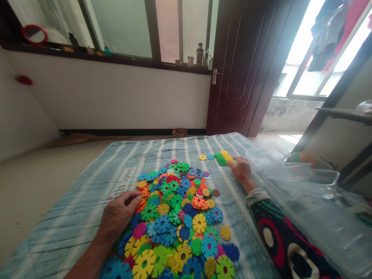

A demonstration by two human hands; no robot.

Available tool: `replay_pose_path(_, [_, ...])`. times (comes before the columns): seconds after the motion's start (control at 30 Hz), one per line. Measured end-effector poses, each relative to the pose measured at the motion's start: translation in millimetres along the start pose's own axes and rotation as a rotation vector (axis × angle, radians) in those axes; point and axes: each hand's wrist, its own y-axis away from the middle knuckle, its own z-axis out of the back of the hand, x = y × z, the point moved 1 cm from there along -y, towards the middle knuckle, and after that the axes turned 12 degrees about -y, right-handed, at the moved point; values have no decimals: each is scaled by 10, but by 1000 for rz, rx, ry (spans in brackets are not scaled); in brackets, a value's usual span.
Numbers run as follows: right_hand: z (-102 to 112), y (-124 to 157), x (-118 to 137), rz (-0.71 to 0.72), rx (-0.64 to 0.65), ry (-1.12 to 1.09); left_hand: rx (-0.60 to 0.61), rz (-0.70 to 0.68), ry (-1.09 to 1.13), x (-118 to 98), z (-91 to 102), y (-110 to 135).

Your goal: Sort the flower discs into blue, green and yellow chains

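A heap of notched plastic snowflake discs (170,224) in many colours lies on a striped cloth. At the heap's left edge, my left hand (119,213) has its thumb and forefinger closed at an orange snowflake disc (142,199), partly hidden by the fingertips. My right hand (241,170) is farther off, beyond the heap to the right. Its fingertips are on a yellow snowflake disc (229,159), beside overlapping yellow and green ones. A blue disc (210,157) and a lone yellow disc (202,157) lie in line to the left of these.
Clear plastic boxes (308,209) stand at the right, close to my right forearm. The blue striped cloth (95,186) covers the surface under the discs. Beyond its far edge are a small cardboard box (179,132), a brown door (235,69) and a white wall.
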Motion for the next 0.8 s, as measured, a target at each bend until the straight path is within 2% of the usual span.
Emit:
replay_pose_path(0.2, [-85, 103, 265, 392, 2, -205, -27, -13, 25, 35, -37, -6])
replay_pose_path(0.43, [-200, 427, 845, 726, 218, -311, -17, -8, 40, 38, -49, 6])
replay_pose_path(0.5, [-241, 481, 981, 739, 271, -286, -6, 2, 53, 48, -59, 10])
replay_pose_path(0.63, [-356, 492, 1182, 647, 363, -167, -6, -12, 71, 62, -68, 18])
replay_pose_path(0.8, [-486, 474, 1305, 548, 484, -69, -2, -21, 66, 53, -60, 40])
